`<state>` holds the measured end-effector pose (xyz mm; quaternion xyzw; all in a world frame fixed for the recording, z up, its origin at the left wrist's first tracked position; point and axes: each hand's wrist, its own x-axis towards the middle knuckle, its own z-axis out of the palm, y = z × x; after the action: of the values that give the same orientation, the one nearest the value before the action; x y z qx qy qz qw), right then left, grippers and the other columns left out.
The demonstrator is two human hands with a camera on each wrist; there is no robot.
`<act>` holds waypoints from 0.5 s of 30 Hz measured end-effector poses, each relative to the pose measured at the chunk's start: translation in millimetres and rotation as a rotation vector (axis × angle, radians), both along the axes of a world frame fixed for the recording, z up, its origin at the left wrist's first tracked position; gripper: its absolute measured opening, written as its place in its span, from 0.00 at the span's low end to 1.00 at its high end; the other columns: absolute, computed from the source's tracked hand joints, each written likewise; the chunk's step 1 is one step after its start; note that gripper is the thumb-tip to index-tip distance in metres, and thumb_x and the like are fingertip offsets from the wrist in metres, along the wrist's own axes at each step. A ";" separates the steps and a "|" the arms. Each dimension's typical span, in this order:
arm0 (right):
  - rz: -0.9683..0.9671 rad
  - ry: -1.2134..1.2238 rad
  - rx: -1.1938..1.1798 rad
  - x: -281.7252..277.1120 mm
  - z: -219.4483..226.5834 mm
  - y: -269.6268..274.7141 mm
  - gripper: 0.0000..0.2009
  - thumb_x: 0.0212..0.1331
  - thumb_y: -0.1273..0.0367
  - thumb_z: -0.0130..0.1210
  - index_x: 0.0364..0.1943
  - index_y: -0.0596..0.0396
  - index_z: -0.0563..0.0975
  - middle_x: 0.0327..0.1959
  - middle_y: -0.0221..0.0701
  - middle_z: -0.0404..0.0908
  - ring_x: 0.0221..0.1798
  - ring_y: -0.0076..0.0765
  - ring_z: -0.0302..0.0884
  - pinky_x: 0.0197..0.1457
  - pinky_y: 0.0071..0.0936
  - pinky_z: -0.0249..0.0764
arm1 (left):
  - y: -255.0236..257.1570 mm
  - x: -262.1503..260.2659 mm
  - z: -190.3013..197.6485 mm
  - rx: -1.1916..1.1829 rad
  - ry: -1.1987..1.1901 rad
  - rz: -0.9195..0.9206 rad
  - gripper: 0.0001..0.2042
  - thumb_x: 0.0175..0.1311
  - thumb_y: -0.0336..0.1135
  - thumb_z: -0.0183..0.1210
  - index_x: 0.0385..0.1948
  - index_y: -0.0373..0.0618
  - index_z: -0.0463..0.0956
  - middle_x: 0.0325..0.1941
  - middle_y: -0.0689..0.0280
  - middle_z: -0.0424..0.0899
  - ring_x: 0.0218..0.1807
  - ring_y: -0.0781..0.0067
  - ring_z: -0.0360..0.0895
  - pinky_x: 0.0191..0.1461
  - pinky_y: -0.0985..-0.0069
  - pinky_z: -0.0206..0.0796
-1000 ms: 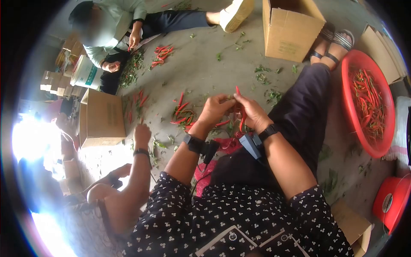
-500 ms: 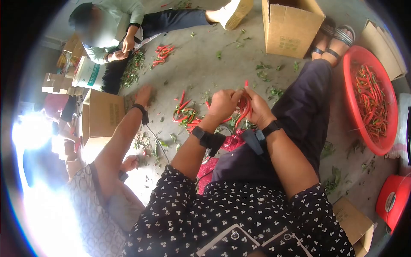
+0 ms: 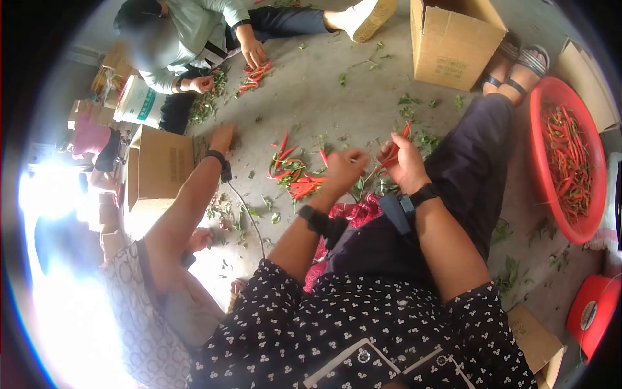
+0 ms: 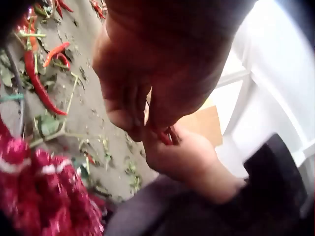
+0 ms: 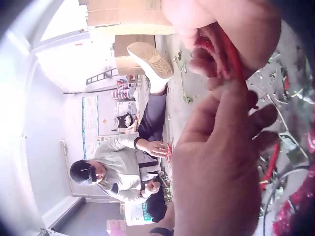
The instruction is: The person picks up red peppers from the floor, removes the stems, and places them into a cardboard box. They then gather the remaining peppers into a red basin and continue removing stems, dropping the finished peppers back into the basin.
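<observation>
My right hand (image 3: 409,170) grips several red chili peppers (image 3: 391,155), their tips showing above its curled fingers. Left of it is my left hand (image 3: 346,172), fingers curled and blurred in the head view. In the right wrist view, the thumb and fingers of the left hand (image 5: 216,157) pinch at a held chili pepper (image 5: 230,54). The left wrist view has the left hand (image 4: 157,73) over the right palm, where bits of red chili (image 4: 167,136) peek out. A pile of red chilies (image 3: 295,175) lies on the floor beyond my left wrist.
A red basin (image 3: 536,162) of chilies stands at right, a cardboard box (image 3: 453,52) at the far side. Pink mesh (image 3: 363,211) lies by my lap. One person's arm (image 3: 188,201) reaches in at left, near another box (image 3: 162,165); a second person (image 3: 194,39) sits beyond. Leaves litter the floor.
My hands, close together over the chilies before, are a little apart in the head view, with the right still gripping several. The person across has reached to their small chili pile.
</observation>
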<state>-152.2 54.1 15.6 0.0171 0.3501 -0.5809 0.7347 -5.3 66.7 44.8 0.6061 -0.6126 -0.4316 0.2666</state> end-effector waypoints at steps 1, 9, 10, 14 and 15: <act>-0.032 0.027 0.018 -1.2 1.7 0.8 0.04 0.54 0.69 0.51 0.29 0.52 0.69 0.20 0.28 0.69 0.22 0.29 0.69 0.23 0.29 0.67 | -11.6 14.2 -7.1 -0.039 -0.190 0.078 0.11 0.51 0.39 0.56 0.25 0.39 0.76 0.22 0.55 0.78 0.25 0.64 0.77 0.30 0.72 0.68; 0.231 0.430 -0.035 4.8 9.9 1.7 0.04 0.52 0.69 0.53 0.28 0.53 0.72 0.20 0.27 0.71 0.20 0.27 0.70 0.21 0.27 0.66 | -26.6 74.8 -54.7 -0.071 -0.688 0.026 0.15 0.43 0.44 0.59 0.18 0.39 0.76 0.19 0.56 0.78 0.25 0.58 0.77 0.30 0.65 0.67; 0.323 0.476 -0.036 5.2 8.5 2.3 0.04 0.52 0.69 0.53 0.28 0.53 0.72 0.21 0.27 0.72 0.20 0.26 0.70 0.21 0.27 0.67 | -25.4 72.8 -58.8 -0.070 -0.686 0.021 0.15 0.43 0.44 0.59 0.18 0.39 0.76 0.19 0.56 0.78 0.25 0.58 0.77 0.30 0.65 0.67; 0.378 0.475 -0.058 10.0 12.5 7.6 0.05 0.50 0.68 0.54 0.25 0.53 0.71 0.18 0.25 0.71 0.19 0.23 0.68 0.19 0.22 0.63 | -21.2 61.1 -47.0 -0.132 -0.584 0.005 0.13 0.46 0.41 0.58 0.20 0.38 0.76 0.19 0.58 0.78 0.22 0.65 0.76 0.28 0.69 0.66; 0.375 0.473 -0.056 10.0 14.4 8.3 0.05 0.50 0.68 0.54 0.25 0.53 0.71 0.18 0.25 0.71 0.19 0.23 0.68 0.19 0.22 0.63 | -18.3 56.7 -34.2 -0.048 -0.453 -0.005 0.12 0.48 0.40 0.58 0.21 0.38 0.76 0.18 0.60 0.78 0.21 0.69 0.75 0.27 0.72 0.66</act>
<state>-142.1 62.3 30.0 -0.2040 0.4922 -0.4327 0.7273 51.4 48.4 10.5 0.6796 -0.6684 -0.2703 0.1354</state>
